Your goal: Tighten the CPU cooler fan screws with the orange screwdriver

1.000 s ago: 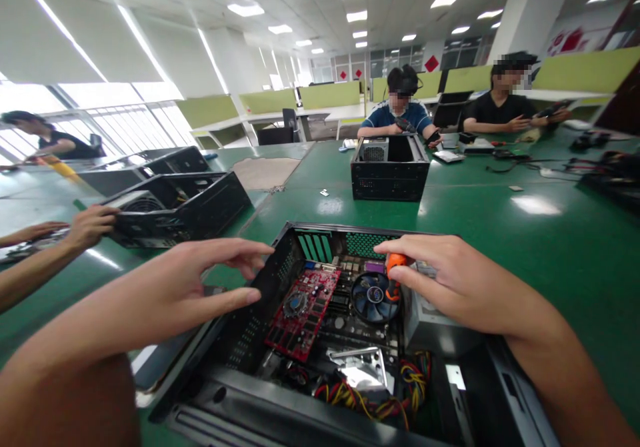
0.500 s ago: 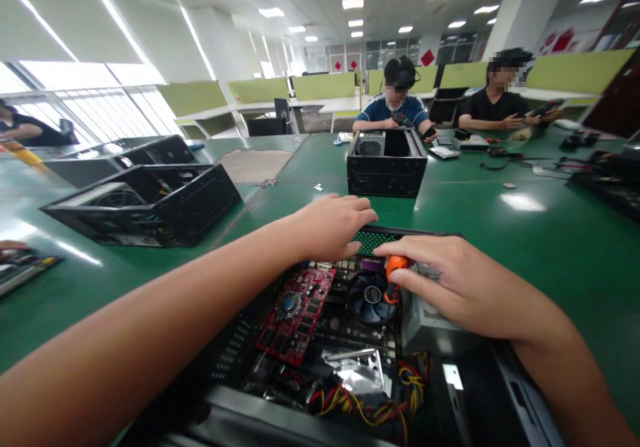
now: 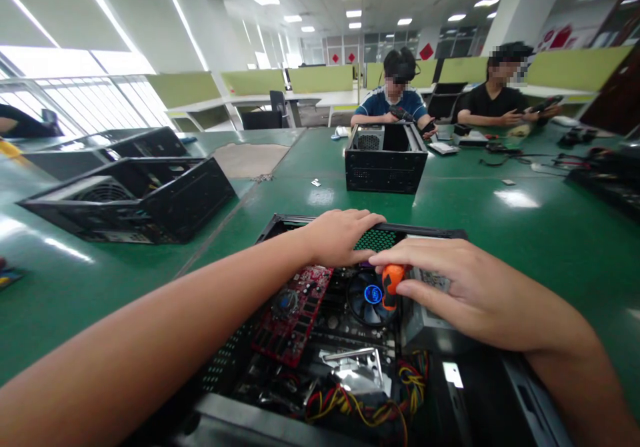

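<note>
An open black computer case (image 3: 280, 224) lies in front of me with its inside facing up. My left hand (image 3: 343, 234) lies across its far rim, fingers stretched out and thumb apart from them. An orange and black screwdriver (image 3: 393, 282) is held between the thumb and fingers of my right hand (image 3: 450, 277), its handle above the edge of the CPU fan (image 3: 371, 297); its tip is hidden. Left of the fan sits a red graphics card (image 3: 295, 317). Nearer me are a shiny metal bracket (image 3: 355, 370) and a bundle of coloured cables (image 3: 350, 404).
Another black case (image 3: 385, 167) stands farther back on the green table (image 3: 280, 200), with more cases (image 3: 135, 200) at the left. Two people (image 3: 395, 94) sit across the table, each holding a dark tool. Cables (image 3: 530, 160) and parts lie at the right.
My left hand has settled onto the case's far rim. The screwdriver handle has shifted slightly left and stands more upright in my right hand. The whole view has turned slightly.
</note>
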Available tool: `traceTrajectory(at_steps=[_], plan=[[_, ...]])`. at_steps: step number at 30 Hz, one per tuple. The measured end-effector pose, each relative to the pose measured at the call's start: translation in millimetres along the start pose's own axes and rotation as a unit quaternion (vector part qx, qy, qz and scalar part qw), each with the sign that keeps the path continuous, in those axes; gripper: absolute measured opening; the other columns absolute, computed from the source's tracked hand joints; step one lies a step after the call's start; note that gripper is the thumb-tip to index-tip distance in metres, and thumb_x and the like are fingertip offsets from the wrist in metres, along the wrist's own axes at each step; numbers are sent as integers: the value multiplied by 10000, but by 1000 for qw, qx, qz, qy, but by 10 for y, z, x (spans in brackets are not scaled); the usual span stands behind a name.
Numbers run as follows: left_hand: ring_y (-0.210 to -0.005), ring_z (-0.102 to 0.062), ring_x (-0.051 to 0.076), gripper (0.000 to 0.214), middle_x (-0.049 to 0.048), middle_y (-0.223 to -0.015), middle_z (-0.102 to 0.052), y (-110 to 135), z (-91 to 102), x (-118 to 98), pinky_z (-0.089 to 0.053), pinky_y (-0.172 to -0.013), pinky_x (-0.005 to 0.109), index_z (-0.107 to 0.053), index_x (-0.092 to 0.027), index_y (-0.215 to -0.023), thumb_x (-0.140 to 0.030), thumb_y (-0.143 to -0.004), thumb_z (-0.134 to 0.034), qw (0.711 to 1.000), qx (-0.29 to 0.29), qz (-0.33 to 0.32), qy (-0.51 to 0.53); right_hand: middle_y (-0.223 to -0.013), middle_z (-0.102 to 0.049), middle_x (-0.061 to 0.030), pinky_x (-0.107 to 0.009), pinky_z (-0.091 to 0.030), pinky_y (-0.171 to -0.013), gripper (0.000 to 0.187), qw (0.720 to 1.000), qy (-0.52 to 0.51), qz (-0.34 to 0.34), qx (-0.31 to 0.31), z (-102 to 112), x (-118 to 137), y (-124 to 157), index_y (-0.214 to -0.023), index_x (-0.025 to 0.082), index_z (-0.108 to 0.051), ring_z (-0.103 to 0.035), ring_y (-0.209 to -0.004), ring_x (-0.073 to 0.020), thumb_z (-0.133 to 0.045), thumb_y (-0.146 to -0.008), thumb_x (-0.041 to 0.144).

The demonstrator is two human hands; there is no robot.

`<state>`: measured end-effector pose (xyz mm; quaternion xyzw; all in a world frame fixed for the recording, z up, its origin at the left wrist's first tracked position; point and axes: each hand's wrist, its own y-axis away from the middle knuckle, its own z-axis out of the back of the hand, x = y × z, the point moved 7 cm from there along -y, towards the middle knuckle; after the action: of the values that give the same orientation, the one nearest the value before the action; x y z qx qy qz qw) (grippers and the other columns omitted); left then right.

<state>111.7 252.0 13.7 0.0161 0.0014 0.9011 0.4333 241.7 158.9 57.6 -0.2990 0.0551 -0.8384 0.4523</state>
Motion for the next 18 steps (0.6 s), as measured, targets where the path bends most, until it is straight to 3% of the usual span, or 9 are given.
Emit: traceTrajectory(at_steps=[4, 7, 9, 18], plan=[[-1222, -679, 275, 552, 104, -1420, -675, -4, 20, 79, -535, -949, 356, -507, -201, -1468, -441, -979, -594, 1000, 10, 20, -8, -1311, -769, -28, -249, -494, -1046, 311, 997, -7, -23, -73, 128, -29, 12, -1341, 206, -682, -697, -1199, -135, -557, -1056, 202], [-1097, -729, 294, 444, 101, -1268, -755, 0, 14, 235, -542, -845, 362, -631, -217, -1337, -486, -995, -544, 994, 42, 87, -46, -1243, -780, -43, -257, -531, -969, 297, 983, 33, -51, -175, 280, -112, 54, -1303, 178, -696, -720, -1113, -157, -570, -1034, 188], [-1035, -745, 305, 444, 110, -1149, -788, 1, 3, 311, -531, -806, 368, -681, -220, -1273, -533, -1013, -504, 989, 63, 115, -62, -1210, -783, -59, -292, -540, -954, 292, 974, 74, -66, -203, 315, -165, 72, -1278, 160, -704, -723, -1087, -188, -570, -1019, 170], [-985, -750, 330, 488, 125, -1084, -801, -18, -13, 355, -508, -752, 379, -693, -228, -1264, -584, -992, -498, 989, 70, 118, -62, -1262, -763, -84, -342, -514, -1023, 328, 984, 97, -69, -130, 157, -251, 1, -1320, 144, -678, -696, -1165, -203, -499, -1046, 163]])
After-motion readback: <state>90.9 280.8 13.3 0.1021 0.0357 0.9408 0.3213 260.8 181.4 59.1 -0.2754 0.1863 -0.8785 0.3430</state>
